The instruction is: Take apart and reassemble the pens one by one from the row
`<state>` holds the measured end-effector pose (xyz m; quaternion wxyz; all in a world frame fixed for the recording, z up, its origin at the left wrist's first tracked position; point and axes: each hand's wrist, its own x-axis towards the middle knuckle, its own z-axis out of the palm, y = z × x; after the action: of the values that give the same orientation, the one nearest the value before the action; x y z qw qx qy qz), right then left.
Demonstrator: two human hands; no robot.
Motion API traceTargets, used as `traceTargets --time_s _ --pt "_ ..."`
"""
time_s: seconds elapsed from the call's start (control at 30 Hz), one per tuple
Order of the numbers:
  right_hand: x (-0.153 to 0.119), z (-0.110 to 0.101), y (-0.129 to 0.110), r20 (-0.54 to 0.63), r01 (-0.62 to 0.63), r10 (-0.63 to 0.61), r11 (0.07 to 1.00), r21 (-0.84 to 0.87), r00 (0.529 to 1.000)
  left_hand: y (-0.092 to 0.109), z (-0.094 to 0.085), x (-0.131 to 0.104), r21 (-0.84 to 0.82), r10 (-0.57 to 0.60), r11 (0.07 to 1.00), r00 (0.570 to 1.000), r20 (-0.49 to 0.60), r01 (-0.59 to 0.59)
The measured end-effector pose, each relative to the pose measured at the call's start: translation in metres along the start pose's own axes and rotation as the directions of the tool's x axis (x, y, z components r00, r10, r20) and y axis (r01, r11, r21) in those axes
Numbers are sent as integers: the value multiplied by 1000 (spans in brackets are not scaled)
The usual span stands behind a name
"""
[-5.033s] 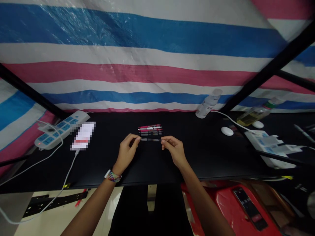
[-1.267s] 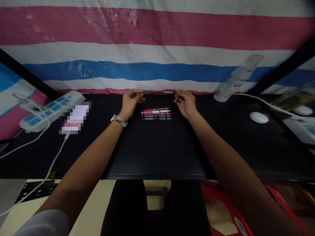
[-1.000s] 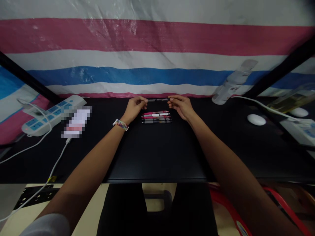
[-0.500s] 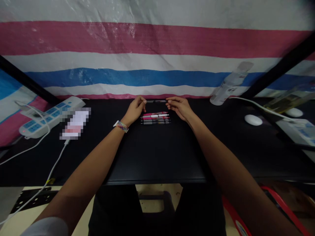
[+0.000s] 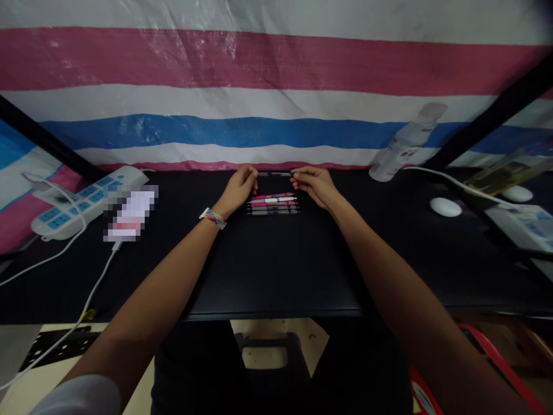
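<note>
Between my hands, near the back of the black table (image 5: 276,259), a dark pen (image 5: 275,174) is held level. My left hand (image 5: 241,185) pinches its left end, with the fingers closed. At the other end, the fingertips of my right hand (image 5: 314,184) grip the pen. Just in front of the hands lies a stack of several pens side by side, all running left to right. Red and pink ones are at the back, among them a white-barrelled pen (image 5: 273,201); a grey pen (image 5: 273,212) lies nearest to me.
On the left are a white power strip (image 5: 86,202) and a phone (image 5: 132,214) with a charging cable. To the right stand a clear bottle (image 5: 406,143) and a white mouse (image 5: 446,207). A striped plastic sheet (image 5: 276,132) hangs behind the table.
The view has tilted slightly, so the scene sits a little higher. Both hands keep hold of the dark pen in nearly the same place; the row of pens looks unchanged.
</note>
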<state>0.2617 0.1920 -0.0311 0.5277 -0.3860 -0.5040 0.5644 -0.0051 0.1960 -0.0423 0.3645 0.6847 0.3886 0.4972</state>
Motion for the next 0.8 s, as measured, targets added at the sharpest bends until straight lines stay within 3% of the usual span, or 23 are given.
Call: traceTargets --time_s 0.1,0.27,0.43,0.57,0.8 --pt "1 0 1 3 6 -6 1000 6 1000 1 2 2 -82 -24 996 1000 9 25" --pt "1 1 0 -13 0 -1 1000 -9 1000 6 3 2 -61 -59 996 998 -11 58" --pt "-1 3 -1 -27 -2 1 1000 -16 1000 10 2 0 -47 -13 999 998 -69 10" --pt "-1 3 0 -31 6 -7 1000 -10 999 8 4 0 -62 -90 994 995 -42 88" --pt "-1 3 0 -44 9 -9 1000 0 999 7 5 2 -71 -52 996 992 -111 44"
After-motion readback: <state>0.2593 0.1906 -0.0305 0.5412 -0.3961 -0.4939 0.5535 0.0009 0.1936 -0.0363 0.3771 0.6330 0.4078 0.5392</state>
